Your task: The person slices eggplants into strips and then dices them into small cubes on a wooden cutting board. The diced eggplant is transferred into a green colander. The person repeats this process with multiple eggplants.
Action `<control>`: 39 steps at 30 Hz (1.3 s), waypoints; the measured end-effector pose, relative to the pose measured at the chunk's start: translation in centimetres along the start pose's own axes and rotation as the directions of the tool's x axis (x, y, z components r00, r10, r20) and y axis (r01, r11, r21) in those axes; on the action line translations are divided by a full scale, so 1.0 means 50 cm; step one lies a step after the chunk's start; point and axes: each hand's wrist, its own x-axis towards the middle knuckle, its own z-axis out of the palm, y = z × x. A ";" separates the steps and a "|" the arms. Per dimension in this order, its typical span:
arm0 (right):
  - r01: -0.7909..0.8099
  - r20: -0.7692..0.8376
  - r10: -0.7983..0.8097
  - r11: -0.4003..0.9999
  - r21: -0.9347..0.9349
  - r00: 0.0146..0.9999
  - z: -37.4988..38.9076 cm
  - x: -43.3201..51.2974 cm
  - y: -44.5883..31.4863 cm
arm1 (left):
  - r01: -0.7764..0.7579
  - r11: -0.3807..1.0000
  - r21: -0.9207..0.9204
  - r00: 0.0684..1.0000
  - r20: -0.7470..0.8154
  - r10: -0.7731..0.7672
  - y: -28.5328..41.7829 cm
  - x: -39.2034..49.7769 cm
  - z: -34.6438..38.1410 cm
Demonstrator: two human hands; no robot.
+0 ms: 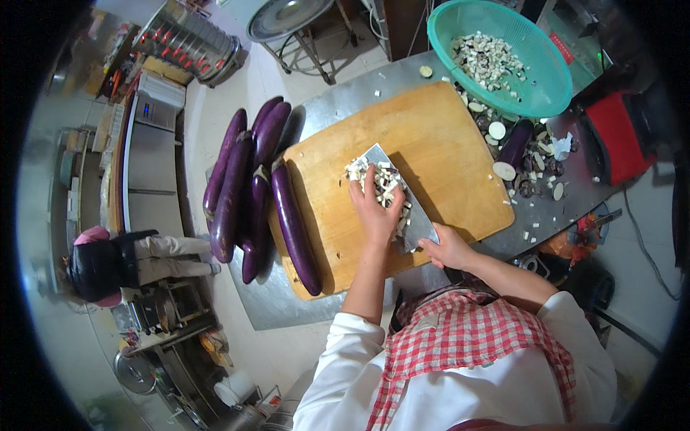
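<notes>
My right hand (448, 247) grips a cleaver (418, 220) at its handle end, and the broad blade lies over the wooden cutting board (447, 156). White and purple eggplant cubes (385, 186) are heaped on and along the blade. With its fingers spread, my left hand (377, 207) rests on that heap; whether it grasps any cubes is hidden. Near the board's left edge lies one whole eggplant (295, 226). Several more purple eggplants (232, 194) are piled just left of it, on the metal table (269, 307).
A turquoise plastic colander (501, 99) with eggplant cubes stands at the far right of the table. Below it lie eggplant trimmings (539, 161) and a cut eggplant piece (512, 151). Further right is a red and black object (620, 137). Another person (108, 264) bends at the left.
</notes>
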 end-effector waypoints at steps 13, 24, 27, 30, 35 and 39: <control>0.283 -0.400 -0.213 0.951 0.124 0.891 -0.367 -0.061 -0.400 | -0.572 0.797 -0.196 0.751 0.265 0.605 0.416 0.417 0.283; 0.113 -0.407 -0.084 0.992 0.048 0.910 -0.543 -0.205 -0.415 | -0.663 0.735 -0.140 0.628 0.431 0.649 0.394 0.483 0.595; -0.042 -0.492 -0.052 0.983 -0.178 0.869 -0.557 -0.289 -0.435 | -0.557 0.828 0.069 0.791 0.349 0.503 0.356 0.501 0.624; -0.307 -0.431 -0.385 0.342 -0.888 0.816 -0.596 -0.342 -0.428 | -0.477 0.862 -0.172 0.851 0.154 0.502 0.411 0.513 0.564; -0.414 -0.110 -0.629 -0.361 -0.836 0.770 -0.599 -0.358 -0.428 | -0.551 0.432 -0.714 0.552 0.077 0.831 0.623 0.428 0.451; -0.406 0.012 -0.653 -0.485 -0.774 0.757 -0.565 -0.358 -0.443 | -0.502 0.286 -0.816 0.176 0.227 0.958 0.705 0.319 0.446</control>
